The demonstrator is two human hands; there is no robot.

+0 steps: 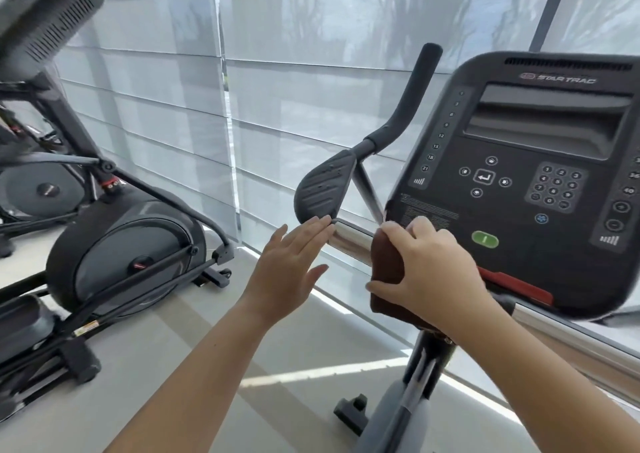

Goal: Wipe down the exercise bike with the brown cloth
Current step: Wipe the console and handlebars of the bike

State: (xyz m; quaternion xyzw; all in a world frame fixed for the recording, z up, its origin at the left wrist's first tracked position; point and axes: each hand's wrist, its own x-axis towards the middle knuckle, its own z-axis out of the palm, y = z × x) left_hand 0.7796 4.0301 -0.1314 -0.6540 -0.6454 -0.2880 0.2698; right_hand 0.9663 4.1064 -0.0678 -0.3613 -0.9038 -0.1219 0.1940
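Note:
The exercise bike's black console (pixel 540 182) fills the right side, with a chrome handlebar (pixel 349 239) running left from under it to a grey elbow pad (pixel 323 187) and an upright black grip (pixel 414 92). My right hand (pixel 433 265) presses the brown cloth (pixel 386 272) around the chrome bar just below the console's lower left corner. Flat, with its fingers apart, my left hand (pixel 289 265) hovers with its fingertips at the bar's left end, beside the elbow pad, and holds nothing.
A black and grey elliptical trainer (pixel 114 244) stands at the left on the pale floor, with another machine's console (pixel 45 16) at the top left. Grey window blinds (pixel 311 71) run behind everything. The bike's post and base (pixel 408 404) drop away below my right arm.

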